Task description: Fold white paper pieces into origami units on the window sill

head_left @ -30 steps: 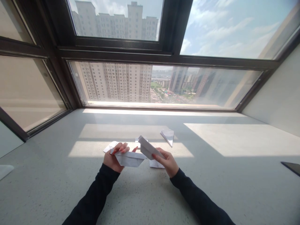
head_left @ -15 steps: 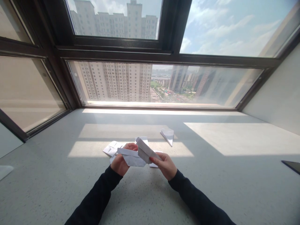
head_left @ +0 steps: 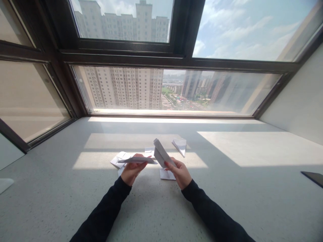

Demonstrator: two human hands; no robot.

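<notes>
My left hand (head_left: 131,172) is closed on a folded paper piece (head_left: 137,160), a long white shape seen nearly edge-on. Another folded paper piece (head_left: 161,153), tilted up to the left, is pinched between the thumb and fingers of my right hand (head_left: 181,173). The two held pieces are close together but apart. Beneath and around my hands lie more white folded papers: one (head_left: 118,159) behind my left hand, one (head_left: 149,150) between the hands, one (head_left: 166,174) beside my right hand. A pointed folded paper (head_left: 180,147) rests farther back.
The pale speckled sill (head_left: 156,211) carries everything, with sunlit patches toward the window (head_left: 164,89). At the right edge lies a flat dark object (head_left: 313,178). A whitish object (head_left: 5,185) is partly in view at the left edge.
My left hand has turned its folded paper from face-on to nearly edge-on. My right hand has raised its piece more upright, and the two pieces have separated.
</notes>
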